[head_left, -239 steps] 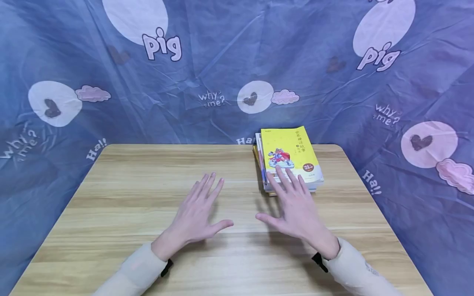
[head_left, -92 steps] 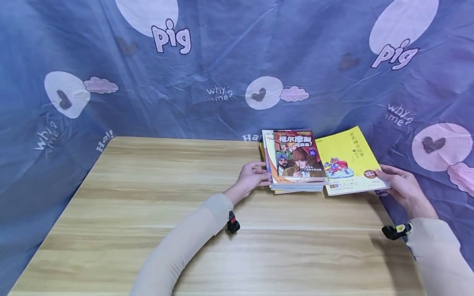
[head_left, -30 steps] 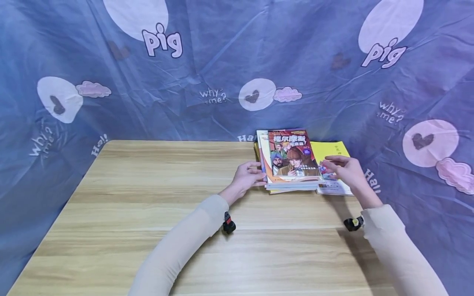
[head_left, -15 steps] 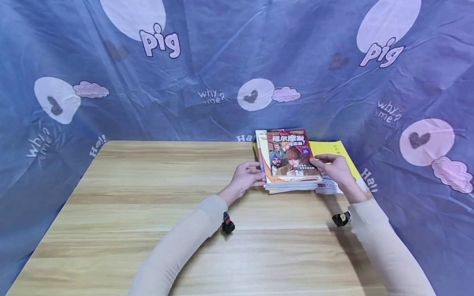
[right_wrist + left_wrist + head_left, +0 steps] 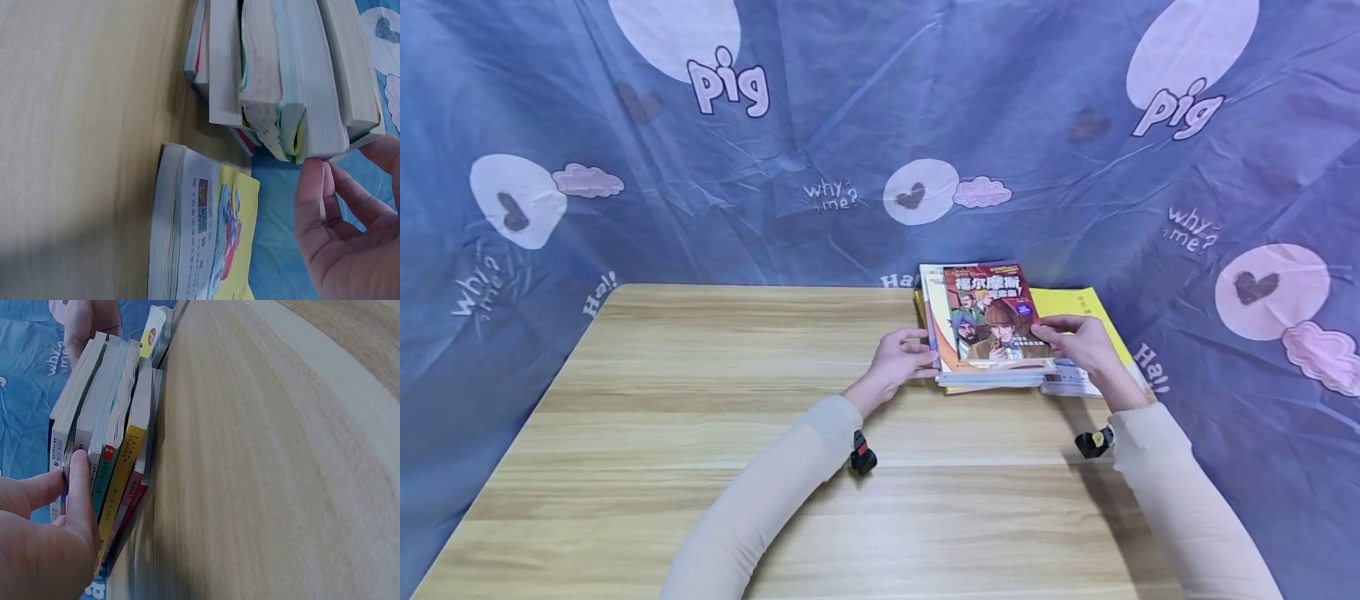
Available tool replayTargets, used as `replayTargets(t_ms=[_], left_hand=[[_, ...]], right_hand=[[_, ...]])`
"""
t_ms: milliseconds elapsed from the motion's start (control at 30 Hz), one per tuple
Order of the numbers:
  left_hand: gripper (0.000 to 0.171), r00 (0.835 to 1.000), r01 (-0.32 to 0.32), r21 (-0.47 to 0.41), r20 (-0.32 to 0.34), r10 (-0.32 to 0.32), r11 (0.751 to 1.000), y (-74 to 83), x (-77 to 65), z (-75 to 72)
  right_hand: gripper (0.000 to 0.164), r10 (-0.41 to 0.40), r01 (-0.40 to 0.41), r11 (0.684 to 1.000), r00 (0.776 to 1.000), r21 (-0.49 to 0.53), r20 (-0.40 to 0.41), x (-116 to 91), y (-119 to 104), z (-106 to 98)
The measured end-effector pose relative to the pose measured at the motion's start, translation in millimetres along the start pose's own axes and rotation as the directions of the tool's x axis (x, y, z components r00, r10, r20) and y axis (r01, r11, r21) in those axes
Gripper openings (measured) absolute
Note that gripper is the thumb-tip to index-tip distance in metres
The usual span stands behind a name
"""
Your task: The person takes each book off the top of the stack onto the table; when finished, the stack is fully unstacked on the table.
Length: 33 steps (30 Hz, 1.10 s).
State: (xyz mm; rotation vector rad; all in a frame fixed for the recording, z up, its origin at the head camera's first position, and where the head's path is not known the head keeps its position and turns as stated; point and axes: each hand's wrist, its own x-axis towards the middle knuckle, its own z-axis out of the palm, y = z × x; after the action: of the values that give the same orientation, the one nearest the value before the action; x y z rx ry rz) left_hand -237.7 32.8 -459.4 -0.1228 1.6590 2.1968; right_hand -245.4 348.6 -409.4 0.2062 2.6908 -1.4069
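Observation:
A red comic book (image 5: 981, 300) with a detective on its cover lies on top of a stack of books (image 5: 992, 379) at the back right of the table. My right hand (image 5: 1086, 342) has its thumb on the comic's right edge, fingers curled at the side of the pile; in the right wrist view the fingertips (image 5: 312, 172) touch the page edges. At the left side, my left hand (image 5: 895, 367) rests against the spines, its extended finger (image 5: 78, 481) touching them in the left wrist view. A yellow book (image 5: 1071, 302) lies right of the stack, partly behind my right hand.
The wooden table (image 5: 737, 467) stretches left and in front of the books. A blue patterned curtain (image 5: 820, 108) hangs behind the table and along its sides. Black wrist cameras (image 5: 862, 454) sit under both cuffs.
My right hand carried the yellow book off the stack, set it down on the right and came back to the red comic. The comic has shifted slightly right. My left hand has stayed.

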Motion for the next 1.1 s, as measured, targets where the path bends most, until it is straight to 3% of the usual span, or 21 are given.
replayTargets(t_ms=[200, 433, 500, 667, 767, 933, 1100], left_hand=[[0.052, 1.000, -0.004, 0.010, -0.005, 0.004, 1.000, -1.1, 2.2, -1.1], [0.051, 1.000, -0.005, 0.012, -0.011, 0.005, 1.000, -1.2, 2.0, -1.3], [0.051, 1.000, -0.003, 0.012, -0.009, 0.003, 1.000, -0.9, 1.6, -1.5], [0.051, 1.000, 0.000, 0.010, -0.008, 0.001, 1.000, -0.6, 1.9, -2.7], [0.052, 1.000, -0.001, 0.008, -0.009, 0.001, 1.000, -0.9, 2.6, -3.5], [0.052, 1.000, -0.003, 0.003, -0.001, 0.003, 1.000, -2.9, 5.0, -3.9], [0.051, 1.000, -0.007, 0.003, 0.000, 0.007, 1.000, -4.4, 7.7, -4.2]], right_hand=[[0.055, 0.006, -0.008, 0.999, 0.999, 0.039, 0.042, -0.7, 2.1, -5.2], [0.011, 0.031, -0.042, 0.991, 0.995, 0.128, 0.090, -12.2, 2.1, -15.4], [0.007, 0.045, -0.069, 0.977, 0.992, 0.201, 0.122, -16.1, 2.7, -18.6], [0.017, 0.029, -0.124, 0.893, 0.975, 0.432, 0.220, -24.4, 8.3, -27.4], [0.018, -0.014, -0.121, 0.856, 0.967, 0.503, 0.256, -30.3, 14.3, -33.1], [0.027, -0.058, -0.089, 0.824, 0.969, 0.559, 0.240, -43.3, 30.6, -42.5], [0.036, -0.158, -0.049, 0.730, 0.958, 0.681, 0.238, -55.7, 46.6, -50.3]])
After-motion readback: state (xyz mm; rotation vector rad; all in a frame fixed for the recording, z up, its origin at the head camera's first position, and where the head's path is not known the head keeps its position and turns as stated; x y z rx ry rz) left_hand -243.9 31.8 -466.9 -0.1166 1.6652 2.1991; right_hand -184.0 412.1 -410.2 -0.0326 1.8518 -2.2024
